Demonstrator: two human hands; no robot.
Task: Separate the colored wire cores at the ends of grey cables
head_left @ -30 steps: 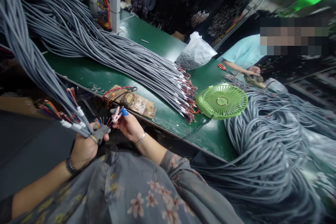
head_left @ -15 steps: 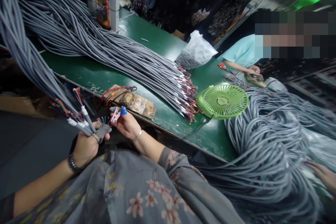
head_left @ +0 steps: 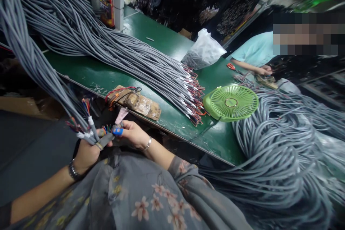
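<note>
Gripping a handful of grey cables just below their stripped ends, the left hand is clenched so that the coloured wires fan upward, probably to keep each strand reachable. The right hand, just beside it, pinches a small pink tool, one fingertip capped in blue, with the tool's tip near those wires. The held cables hang from a thick bundle at the left, over the lap, short of the green worktop. On it rest laid-out cables, ends aligned toward a green fan, seemingly for easy picking. A co-worker's hand rests on the far side.
</note>
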